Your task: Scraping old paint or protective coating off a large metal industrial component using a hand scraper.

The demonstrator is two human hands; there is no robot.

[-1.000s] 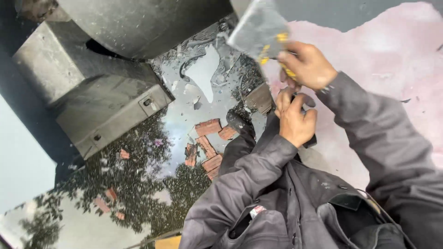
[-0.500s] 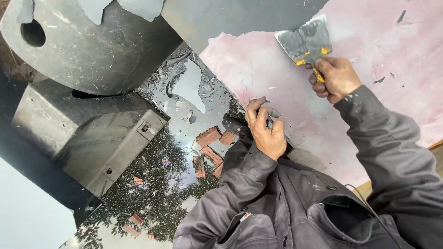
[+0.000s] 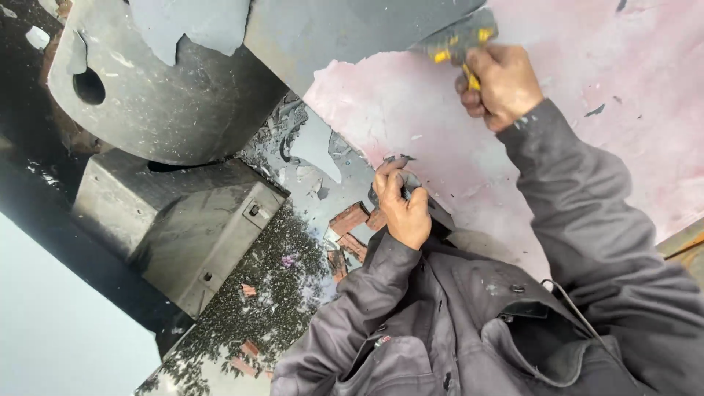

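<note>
Both my hands are closed and apart. Nearer me, my left hand (image 3: 402, 209) pinches a grey paint flake (image 3: 389, 159) on the pink surface (image 3: 587, 147). Farther up, my right hand (image 3: 500, 84) grips a yellow-handled scraper (image 3: 458, 38) at the grey paint edge.

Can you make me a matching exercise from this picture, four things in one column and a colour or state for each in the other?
Things:
1. right hand
2. left hand
3. scraped surface
4. metal plate with a round hole

Colours or states:
A. dark grey with peeling paint
B. gripping a yellow-handled scraper
C. pink where the paint is gone
D. fingers curled, resting against the surface

Pairs: 1-B, 2-D, 3-C, 4-A
</note>
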